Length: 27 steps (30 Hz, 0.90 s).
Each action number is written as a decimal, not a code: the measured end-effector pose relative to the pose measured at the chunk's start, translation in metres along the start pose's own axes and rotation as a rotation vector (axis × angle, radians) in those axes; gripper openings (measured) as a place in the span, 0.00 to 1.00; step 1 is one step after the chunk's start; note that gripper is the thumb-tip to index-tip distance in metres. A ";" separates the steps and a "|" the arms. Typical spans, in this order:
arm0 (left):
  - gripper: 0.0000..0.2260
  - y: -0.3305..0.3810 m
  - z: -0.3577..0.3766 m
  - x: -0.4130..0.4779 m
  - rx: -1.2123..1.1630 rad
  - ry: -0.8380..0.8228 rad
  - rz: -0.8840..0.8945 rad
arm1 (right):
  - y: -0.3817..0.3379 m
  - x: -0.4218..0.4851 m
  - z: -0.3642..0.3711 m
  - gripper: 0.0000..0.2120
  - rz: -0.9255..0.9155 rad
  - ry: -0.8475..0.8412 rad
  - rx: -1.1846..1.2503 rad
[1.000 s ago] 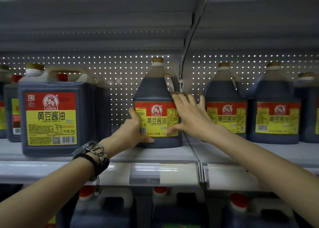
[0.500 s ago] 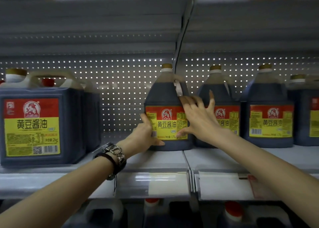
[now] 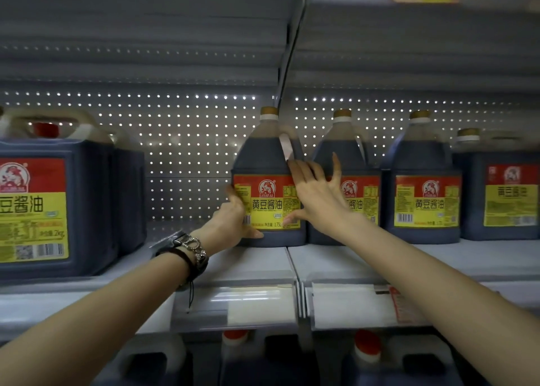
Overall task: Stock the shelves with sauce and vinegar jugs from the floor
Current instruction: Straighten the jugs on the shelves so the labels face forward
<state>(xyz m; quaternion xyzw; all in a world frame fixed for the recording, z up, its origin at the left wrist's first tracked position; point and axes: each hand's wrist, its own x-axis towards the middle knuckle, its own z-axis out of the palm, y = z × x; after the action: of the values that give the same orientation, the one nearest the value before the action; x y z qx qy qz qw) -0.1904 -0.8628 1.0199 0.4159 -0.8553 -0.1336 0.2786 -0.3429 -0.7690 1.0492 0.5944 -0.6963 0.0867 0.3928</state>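
Lower shelf: red-capped jugs (image 3: 367, 347) at the bottom edge of the view, bodies mostly cut off.
Price rail (image 3: 257, 306): runs along the shelf front, with white tags in clear holders.
Left wrist: dark cord and metal-link bracelets (image 3: 191, 249).
Left hand (image 3: 230, 225): grips the soy sauce jug at its lower left corner. The thumb lies across the front below the label, and the other fingers go round the left side, out of sight.
Right hand (image 3: 317, 198): flat on the jug's right front. The fingers (image 3: 336, 166) are straight and spread, and the thumb tip touches the label's lower right corner.
Soy sauce jug (image 3: 267, 163): upright on the middle shelf (image 3: 251, 261), set back from the front edge and touching the next jug (image 3: 342, 149) on its right.
Row to the right: more matching jugs (image 3: 423, 163) side by side.
Left side: larger square jugs (image 3: 43, 210), well apart from the held one.
Back: perforated panel (image 3: 190, 151).
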 end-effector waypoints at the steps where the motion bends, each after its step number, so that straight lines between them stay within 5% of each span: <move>1: 0.48 0.000 0.000 -0.002 0.000 0.001 -0.002 | 0.000 -0.001 -0.001 0.56 0.003 -0.002 0.002; 9: 0.31 -0.003 -0.006 -0.033 0.145 -0.008 0.057 | -0.008 -0.019 -0.002 0.47 0.010 0.104 0.045; 15: 0.12 0.000 -0.035 -0.074 0.777 0.359 0.180 | -0.041 -0.024 -0.006 0.37 -0.070 0.242 0.142; 21: 0.06 -0.040 -0.086 -0.118 0.887 0.565 0.254 | -0.104 -0.018 -0.028 0.34 -0.160 0.255 0.286; 27: 0.18 -0.105 -0.128 -0.150 0.870 0.750 0.373 | -0.167 -0.005 -0.052 0.33 -0.247 0.288 0.378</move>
<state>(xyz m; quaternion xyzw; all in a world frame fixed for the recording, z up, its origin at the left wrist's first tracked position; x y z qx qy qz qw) 0.0263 -0.8094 1.0203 0.3536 -0.7333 0.4354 0.3844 -0.1703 -0.7812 1.0231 0.7191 -0.5270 0.2502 0.3776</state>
